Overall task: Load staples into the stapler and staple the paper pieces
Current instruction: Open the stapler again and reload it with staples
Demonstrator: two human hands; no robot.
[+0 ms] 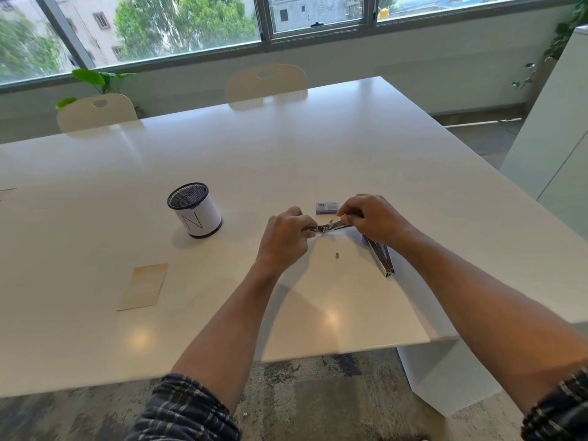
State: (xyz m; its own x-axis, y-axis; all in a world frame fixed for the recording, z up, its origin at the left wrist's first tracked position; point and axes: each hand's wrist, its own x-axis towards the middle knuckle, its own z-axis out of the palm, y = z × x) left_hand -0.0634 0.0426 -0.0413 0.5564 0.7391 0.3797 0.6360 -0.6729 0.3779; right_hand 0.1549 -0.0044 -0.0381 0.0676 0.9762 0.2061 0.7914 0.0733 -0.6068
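Observation:
A metal stapler lies swung wide open on the white table. Its one arm stretches toward me at the right. The other arm runs left between my hands. My left hand grips that arm's left end. My right hand pinches down on the arm near the hinge; what its fingertips hold is too small to tell. A small blue staple box lies just behind my hands. A tiny dark bit, perhaps loose staples, rests on the table under my hands. Tan paper pieces lie at the near left.
A black mesh pen cup with a white label stands left of my hands. Two cream chairs face the table's far side. The table's near edge runs close to me, and a white cabinet stands at the right.

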